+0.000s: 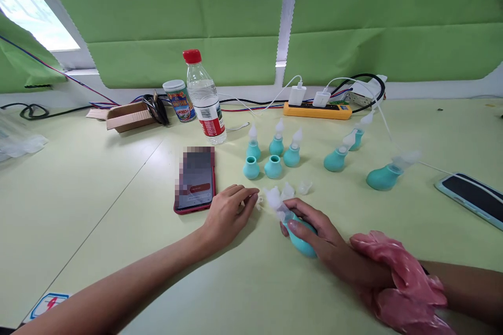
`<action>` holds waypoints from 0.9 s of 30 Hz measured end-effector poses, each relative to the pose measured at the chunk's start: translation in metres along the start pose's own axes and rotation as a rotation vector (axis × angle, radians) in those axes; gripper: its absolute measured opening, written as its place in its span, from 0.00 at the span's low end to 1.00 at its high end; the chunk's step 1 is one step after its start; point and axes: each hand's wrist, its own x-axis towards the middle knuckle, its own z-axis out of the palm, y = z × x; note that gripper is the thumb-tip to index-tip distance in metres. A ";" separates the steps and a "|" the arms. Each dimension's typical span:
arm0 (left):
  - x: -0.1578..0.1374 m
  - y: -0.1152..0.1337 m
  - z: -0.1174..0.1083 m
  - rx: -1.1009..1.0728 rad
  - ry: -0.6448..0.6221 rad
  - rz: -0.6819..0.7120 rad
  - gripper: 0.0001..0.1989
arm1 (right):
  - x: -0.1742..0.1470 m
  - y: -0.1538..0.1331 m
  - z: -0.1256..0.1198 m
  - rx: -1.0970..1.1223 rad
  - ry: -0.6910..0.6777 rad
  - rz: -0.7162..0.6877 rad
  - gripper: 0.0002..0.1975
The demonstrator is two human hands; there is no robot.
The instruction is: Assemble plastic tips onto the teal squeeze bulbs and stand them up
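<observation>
Teal and smooth, the round-bellied bulb (304, 246) sits in my right hand (328, 235), clamped on it with my thumb across the top and my fingers on the far side. It tilts, its fat end toward me and its neck pointing away to the left, where a clear collar (282, 212) leads into a frosty, translucent tip (272, 198). A crinkled, glossy pink scrunchie (403, 267) rings my right wrist.

My left hand (228, 214) rests low over the pale, smooth tabletop (118, 230), thumb and fingertips drawn together just beside a small whitish piece (260, 201); I cannot tell whether they pinch it. That piece lies between my left fingertips and the held bulb.

Behind the held bulb are a loose translucent tip (288, 190) and a clear little cup (305, 187). Farther off, two open-mouthed bulbs (273, 167) stand side by side, with three tipped bulbs (292, 156) upright behind them. Three leaning bulbs (335, 160) spread out to the right.

The red-edged phone (195, 180) lies close beyond my left hand, its straight side limiting that way. There is room on my near side, where the tabletop stretches between my forearms, and more left of the phone. Well back stand a clear plastic bottle (208, 110) and a yellow power strip (318, 111).
</observation>
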 end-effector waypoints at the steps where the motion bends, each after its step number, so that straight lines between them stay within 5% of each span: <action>1: -0.001 0.001 -0.002 -0.070 0.022 -0.009 0.13 | 0.000 -0.001 0.000 -0.056 -0.021 -0.026 0.10; 4: -0.003 0.004 -0.008 -0.311 0.003 0.011 0.19 | -0.001 -0.004 0.000 -0.196 -0.041 -0.115 0.08; 10: -0.004 0.014 -0.011 -0.491 -0.329 -0.056 0.24 | -0.001 -0.005 0.003 -0.285 -0.028 -0.208 0.08; 17: -0.003 0.018 -0.008 -0.710 -0.392 -0.337 0.26 | 0.000 -0.002 0.003 -0.284 -0.013 -0.155 0.10; 27: -0.001 0.016 -0.007 -0.805 -0.443 -0.426 0.29 | 0.000 -0.001 0.002 -0.283 -0.009 -0.141 0.11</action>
